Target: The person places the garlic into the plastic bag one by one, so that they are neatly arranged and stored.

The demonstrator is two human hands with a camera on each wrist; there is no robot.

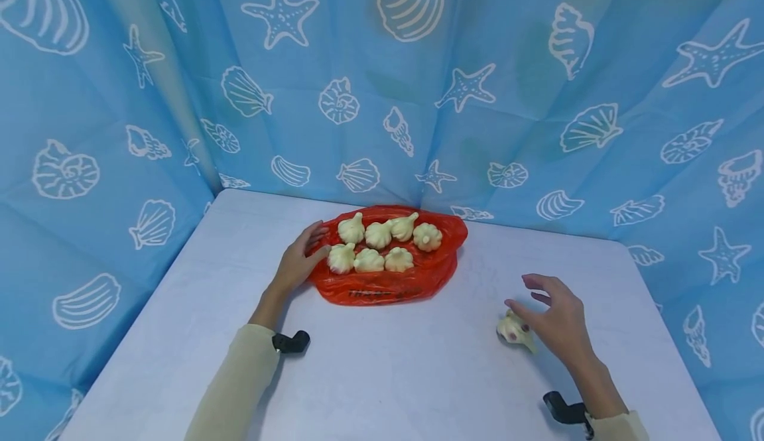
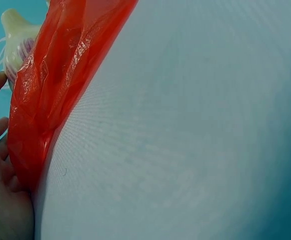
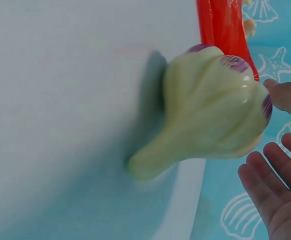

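A red plastic bag [image 1: 382,288] lies spread on the table, its mouth facing up, with several garlic bulbs [image 1: 370,260] inside. My left hand [image 1: 296,258] rests against the bag's left edge, thumb and fingers apart. In the left wrist view, the thumb is close to a garlic bulb [image 2: 18,45] while the other fingers are partly hidden behind the red plastic. A single garlic bulb [image 1: 514,330] with purple patches lies on its side at the right. Over it is my right hand [image 1: 558,318], fingers spread; its thumb is at the bulb, and whether it touches cannot be told.
White cloth covers the table [image 1: 406,375]. Blue curtains [image 1: 358,76] with shell and starfish prints hang behind it and at both sides. Each wrist wears a small black camera, one [image 1: 291,342] on the left and one [image 1: 564,409] on the right.
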